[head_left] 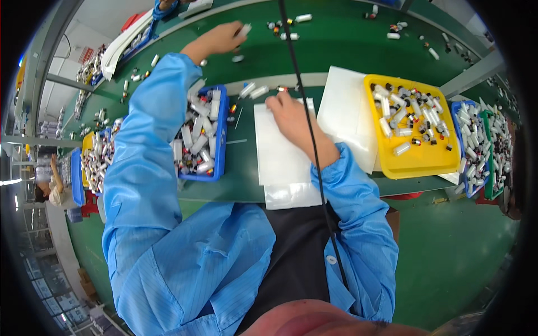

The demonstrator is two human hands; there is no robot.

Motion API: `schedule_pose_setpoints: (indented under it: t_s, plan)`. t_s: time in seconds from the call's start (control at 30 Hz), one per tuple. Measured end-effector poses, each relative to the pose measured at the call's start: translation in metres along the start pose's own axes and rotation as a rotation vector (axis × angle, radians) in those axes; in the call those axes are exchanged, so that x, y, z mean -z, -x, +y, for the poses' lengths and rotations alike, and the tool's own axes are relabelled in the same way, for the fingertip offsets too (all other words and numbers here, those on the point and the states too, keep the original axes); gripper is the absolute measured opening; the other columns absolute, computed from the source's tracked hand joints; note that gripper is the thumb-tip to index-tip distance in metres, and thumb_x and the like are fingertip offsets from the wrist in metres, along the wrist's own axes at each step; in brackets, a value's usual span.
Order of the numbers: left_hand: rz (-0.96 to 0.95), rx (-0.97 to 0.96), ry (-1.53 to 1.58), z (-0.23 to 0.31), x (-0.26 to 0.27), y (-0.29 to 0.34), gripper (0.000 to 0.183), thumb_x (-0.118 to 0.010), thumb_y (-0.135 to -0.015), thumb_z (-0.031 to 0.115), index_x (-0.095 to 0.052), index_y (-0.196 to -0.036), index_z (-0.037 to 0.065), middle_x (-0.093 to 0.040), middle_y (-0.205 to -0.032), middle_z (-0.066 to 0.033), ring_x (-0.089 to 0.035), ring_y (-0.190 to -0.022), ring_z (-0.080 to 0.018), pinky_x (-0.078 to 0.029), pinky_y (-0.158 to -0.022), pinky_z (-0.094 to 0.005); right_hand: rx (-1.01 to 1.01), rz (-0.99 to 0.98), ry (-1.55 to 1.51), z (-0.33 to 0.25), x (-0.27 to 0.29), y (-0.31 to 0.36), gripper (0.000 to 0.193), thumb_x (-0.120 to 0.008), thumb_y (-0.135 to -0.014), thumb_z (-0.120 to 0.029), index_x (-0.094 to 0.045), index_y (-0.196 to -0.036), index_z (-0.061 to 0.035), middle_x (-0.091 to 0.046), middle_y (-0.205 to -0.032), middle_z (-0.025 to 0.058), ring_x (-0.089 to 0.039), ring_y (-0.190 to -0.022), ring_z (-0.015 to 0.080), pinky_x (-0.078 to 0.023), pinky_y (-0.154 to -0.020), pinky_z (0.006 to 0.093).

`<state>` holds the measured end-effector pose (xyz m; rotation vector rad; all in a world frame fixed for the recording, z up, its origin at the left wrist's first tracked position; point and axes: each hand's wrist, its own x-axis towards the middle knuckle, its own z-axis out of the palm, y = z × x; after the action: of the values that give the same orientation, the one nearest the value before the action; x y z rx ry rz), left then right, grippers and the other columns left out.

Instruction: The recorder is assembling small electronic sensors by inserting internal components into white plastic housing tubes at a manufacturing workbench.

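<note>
My left hand (219, 40) is stretched over the far green belt. Its fingers pinch a small whitish, translucent cylinder (245, 29). Just below that hand, another small pale piece (238, 58) looks blurred. Over the white sheet (283, 145) in front of me rests my right hand (292, 116), fingers curled together; whatever they may hold is hidden. By its fingertips lies a small red and black part (282, 88), with white cylinders (259, 92) to the left. Near my left forearm stands a blue tray (221, 137) heaped with white cylinders and small dark parts.
A yellow tray (417, 162) of similar parts stands at right, beside white sheets (350, 120). Further right are a blue tray (468, 187) and a green tray (493, 193). A black cable (305, 106) hangs across the view. Another person's hand (166, 4) shows at the far left.
</note>
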<state>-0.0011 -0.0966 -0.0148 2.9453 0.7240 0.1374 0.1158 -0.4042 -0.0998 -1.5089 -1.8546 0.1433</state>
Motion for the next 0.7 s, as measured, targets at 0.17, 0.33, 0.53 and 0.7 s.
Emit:
schedule_pose_setpoints:
  t_s: [0.17,0.33,0.53,0.7]
  plan:
    - [0.046,-0.055,0.455,0.118,0.050,0.062,0.030,-0.053,-0.102,0.029,-0.055,-0.113,0.002,-0.063,-0.093,-0.0090,-0.064,-0.088,-0.0228,-0.051,-0.079,-0.0340,-0.020,0.046,-0.049,0.005,0.007,0.006,0.024,-0.052,-0.086,0.005,-0.051,-0.109,-0.0044,-0.057,-0.102,0.0208,-0.065,-0.081,0.0399,-0.053,-0.070,0.0462]
    - [0.264,0.309,1.175,0.193,0.063,0.114,0.029,-0.056,-0.100,0.020,-0.058,-0.119,-0.002,-0.069,-0.102,-0.0090,-0.066,-0.095,-0.0174,-0.053,-0.079,-0.0288,-0.068,0.097,-0.170,0.006,0.004,0.005,0.027,-0.049,-0.087,0.006,-0.051,-0.112,-0.0008,-0.061,-0.101,0.0261,-0.065,-0.084,0.0434,-0.053,-0.072,0.0470]
    - [0.374,0.397,2.029,0.154,-0.018,0.099,0.032,-0.035,-0.107,0.032,-0.044,-0.128,0.010,-0.058,-0.116,-0.0166,-0.059,-0.111,-0.0327,-0.050,-0.099,-0.0484,-0.241,0.124,-0.230,0.010,0.005,0.000,0.029,-0.050,-0.095,0.000,-0.044,-0.123,-0.0022,-0.062,-0.098,0.0215,-0.067,-0.080,0.0370,-0.054,-0.068,0.0433]
    - [0.419,0.533,2.280,0.153,-0.034,0.096,0.031,-0.031,-0.108,0.030,-0.038,-0.127,0.007,-0.050,-0.129,-0.0244,-0.054,-0.120,-0.0378,-0.050,-0.101,-0.0485,-0.371,0.456,-0.467,0.002,0.005,-0.005,0.042,-0.058,-0.091,-0.001,-0.036,-0.126,0.0008,-0.059,-0.101,0.0167,-0.067,-0.078,0.0234,-0.053,-0.065,0.0330]
